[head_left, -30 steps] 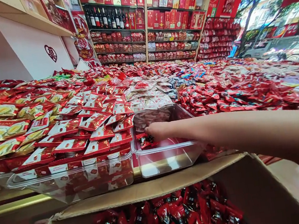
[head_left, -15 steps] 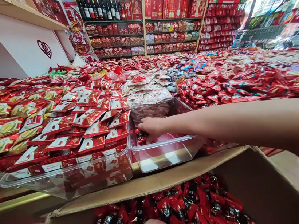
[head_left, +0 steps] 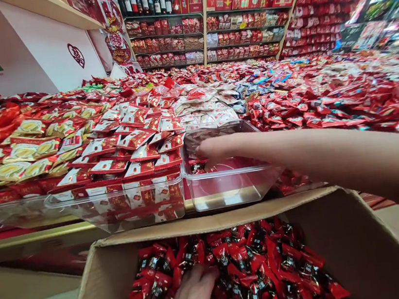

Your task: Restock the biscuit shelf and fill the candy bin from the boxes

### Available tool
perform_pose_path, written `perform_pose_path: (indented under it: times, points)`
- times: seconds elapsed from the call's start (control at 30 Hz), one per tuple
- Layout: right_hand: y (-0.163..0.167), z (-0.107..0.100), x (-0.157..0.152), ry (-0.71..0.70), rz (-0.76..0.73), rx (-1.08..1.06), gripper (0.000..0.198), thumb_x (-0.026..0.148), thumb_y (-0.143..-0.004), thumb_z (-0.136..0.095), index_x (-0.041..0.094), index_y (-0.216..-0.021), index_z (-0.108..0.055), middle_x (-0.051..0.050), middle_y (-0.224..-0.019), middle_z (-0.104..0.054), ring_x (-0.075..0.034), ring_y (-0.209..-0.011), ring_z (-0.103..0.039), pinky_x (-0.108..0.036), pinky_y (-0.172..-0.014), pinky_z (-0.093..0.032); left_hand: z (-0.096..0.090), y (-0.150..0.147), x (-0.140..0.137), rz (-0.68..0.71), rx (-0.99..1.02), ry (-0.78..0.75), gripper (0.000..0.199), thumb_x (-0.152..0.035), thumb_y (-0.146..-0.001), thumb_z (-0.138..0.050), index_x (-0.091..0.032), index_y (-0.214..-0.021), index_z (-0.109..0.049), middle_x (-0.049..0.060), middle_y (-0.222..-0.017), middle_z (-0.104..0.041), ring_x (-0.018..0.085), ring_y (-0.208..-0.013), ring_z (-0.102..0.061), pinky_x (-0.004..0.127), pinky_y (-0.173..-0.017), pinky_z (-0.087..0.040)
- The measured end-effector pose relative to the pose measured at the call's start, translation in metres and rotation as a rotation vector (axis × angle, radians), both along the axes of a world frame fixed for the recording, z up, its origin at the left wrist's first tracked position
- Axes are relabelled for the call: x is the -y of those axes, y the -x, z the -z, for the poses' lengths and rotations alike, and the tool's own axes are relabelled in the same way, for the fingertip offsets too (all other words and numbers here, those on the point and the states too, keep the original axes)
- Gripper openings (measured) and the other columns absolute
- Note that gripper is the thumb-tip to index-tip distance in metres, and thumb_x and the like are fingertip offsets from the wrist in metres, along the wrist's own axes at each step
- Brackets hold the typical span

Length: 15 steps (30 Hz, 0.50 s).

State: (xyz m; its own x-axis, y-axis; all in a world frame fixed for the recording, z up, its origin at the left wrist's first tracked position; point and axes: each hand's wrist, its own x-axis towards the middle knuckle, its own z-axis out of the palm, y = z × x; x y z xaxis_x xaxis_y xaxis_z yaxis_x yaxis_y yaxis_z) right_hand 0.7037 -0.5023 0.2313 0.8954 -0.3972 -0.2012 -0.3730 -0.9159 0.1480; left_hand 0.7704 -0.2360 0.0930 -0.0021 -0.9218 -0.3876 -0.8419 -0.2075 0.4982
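Observation:
My left hand [head_left: 194, 295] lies on the red-and-black wrapped candies [head_left: 251, 280], its fingers spread and the tips partly sunk between the wrappers. These candies fill the bottom of an open cardboard box [head_left: 216, 222]. Farther forward, my right hand [head_left: 212, 150] reaches from the right into a clear plastic bin [head_left: 232, 189]. Motion blurs its fingers, so I cannot tell whether they hold anything. A few red-and-black packets [head_left: 197, 168] lie in that bin beneath the hand, while much of its floor shows bare.
Left of the bin stands another clear bin [head_left: 147, 203] heaped with red-and-white packets [head_left: 135, 140]. White packets [head_left: 209, 114] pile up behind, and red ones [head_left: 290, 110] to the right. Shelves [head_left: 204, 21] with bottles and red boxes line the back. A white panel [head_left: 46, 47] rises at left.
My left hand has moved forward over the candies, its curled fingers now spread. My right hand remains in the bin, blurred now. The view has shifted, moving the scene rightward and slightly up.

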Motion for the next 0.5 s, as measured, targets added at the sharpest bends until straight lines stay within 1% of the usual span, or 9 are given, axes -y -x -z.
perform_pose_path:
  times: [0.07,0.13,0.2,0.23,0.27,0.33,0.4,0.47,0.5]
  points:
    - [0.010,-0.026,-0.019,0.000,-0.014,0.148,0.029,0.030,-0.072,-0.061,0.012,-0.095,-0.062,-0.008,-0.085,-0.064,-0.017,-0.073,-0.056,-0.027,-0.061,-0.037,0.006,0.003,-0.003,-0.008,0.004,0.014,0.049,-0.011,-0.070,-0.047,-0.020,-0.117,-0.055,0.012,-0.128,-0.051,0.028,-0.117,-0.046,0.040,-0.098,-0.034]
    - [0.030,-0.048,-0.051,-0.006,-0.051,0.396,0.024,0.027,-0.078,-0.055,0.014,-0.097,-0.060,-0.006,-0.087,-0.062,-0.015,-0.075,-0.054,-0.027,-0.065,-0.038,0.009,0.005,-0.005,-0.001,-0.010,0.038,0.045,-0.008,-0.069,-0.046,-0.023,-0.108,-0.059,0.010,-0.115,-0.060,0.026,-0.105,-0.054,0.038,-0.089,-0.040]
    - [0.057,-0.055,-0.092,-0.069,-0.121,0.594,0.022,0.026,-0.083,-0.048,0.014,-0.098,-0.059,-0.005,-0.087,-0.060,-0.014,-0.076,-0.053,-0.027,-0.068,-0.038,0.012,0.005,-0.005,-0.005,-0.045,0.055,0.035,-0.009,-0.068,-0.047,-0.024,-0.095,-0.063,0.006,-0.098,-0.066,0.024,-0.093,-0.058,0.035,-0.080,-0.043]
    - [0.071,-0.050,-0.112,-0.154,-0.177,0.617,0.021,0.025,-0.085,-0.045,0.015,-0.096,-0.059,-0.005,-0.085,-0.059,-0.013,-0.075,-0.053,-0.025,-0.067,-0.039,0.013,0.006,-0.005,-0.015,-0.065,0.062,0.029,-0.010,-0.067,-0.049,-0.024,-0.086,-0.065,0.005,-0.090,-0.067,0.024,-0.087,-0.059,0.033,-0.076,-0.043]
    - [0.085,-0.040,-0.130,-0.261,-0.224,0.585,0.020,0.024,-0.086,-0.043,0.015,-0.092,-0.060,-0.004,-0.080,-0.059,-0.012,-0.072,-0.052,-0.024,-0.065,-0.039,0.013,0.006,-0.005,-0.030,-0.086,0.071,0.023,-0.011,-0.066,-0.050,-0.024,-0.078,-0.065,0.004,-0.085,-0.068,0.023,-0.083,-0.060,0.032,-0.073,-0.042]
    - [0.106,-0.004,-0.156,-0.481,-0.269,0.416,0.018,0.023,-0.086,-0.045,0.016,-0.092,-0.061,-0.004,-0.078,-0.060,-0.013,-0.072,-0.054,-0.023,-0.063,-0.041,0.011,0.007,-0.003,-0.073,-0.129,0.096,0.016,-0.012,-0.065,-0.052,-0.023,-0.066,-0.064,0.002,-0.075,-0.067,0.021,-0.075,-0.059,0.029,-0.068,-0.041]
    - [0.118,0.041,-0.166,-0.649,-0.123,0.365,0.022,0.023,-0.082,-0.052,0.017,-0.102,-0.059,-0.006,-0.088,-0.062,-0.015,-0.081,-0.056,-0.025,-0.070,-0.043,0.004,0.009,0.000,-0.126,-0.181,0.134,0.014,-0.013,-0.067,-0.052,-0.022,-0.062,-0.063,0.001,-0.070,-0.066,0.019,-0.070,-0.058,0.028,-0.066,-0.039]
    - [0.121,0.081,-0.166,-0.826,0.083,0.423,0.047,0.033,-0.075,-0.061,0.016,-0.117,-0.051,-0.010,-0.105,-0.059,-0.018,-0.090,-0.056,-0.027,-0.076,-0.045,-0.007,0.011,0.003,-0.204,-0.251,0.184,0.013,-0.019,-0.072,-0.051,-0.022,-0.068,-0.063,0.001,-0.073,-0.066,0.018,-0.072,-0.058,0.029,-0.068,-0.040]
    - [0.121,0.097,-0.165,-0.924,0.180,0.471,0.059,0.038,-0.072,-0.065,0.016,-0.123,-0.046,-0.011,-0.110,-0.057,-0.018,-0.090,-0.056,-0.028,-0.076,-0.045,-0.013,0.013,0.005,-0.250,-0.297,0.210,0.013,-0.023,-0.075,-0.051,-0.022,-0.073,-0.063,0.001,-0.076,-0.066,0.018,-0.075,-0.058,0.029,-0.071,-0.040]
